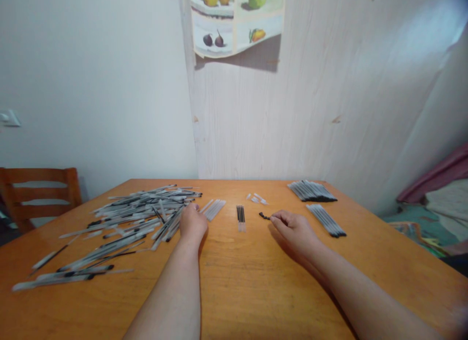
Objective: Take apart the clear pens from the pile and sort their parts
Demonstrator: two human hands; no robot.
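Note:
My left hand (192,222) rests on the wooden table (234,291) at the right edge of a big loose pile of clear pen tubes and black refills (139,215), its fingers curled down onto some tubes. My right hand (295,228) lies to the right, fingers pinched beside several small black caps (263,215). Between the hands lies a small row of black refills (240,216). A few clear tubes (214,208) lie lined up just right of my left hand.
Two neat bundles of finished pens (311,190) (326,220) lie at the table's far right. A few clear caps (256,198) sit near the wall. A wooden chair (38,189) stands at left. Bedding (444,198) lies at right. A fruit picture (236,18) hangs above.

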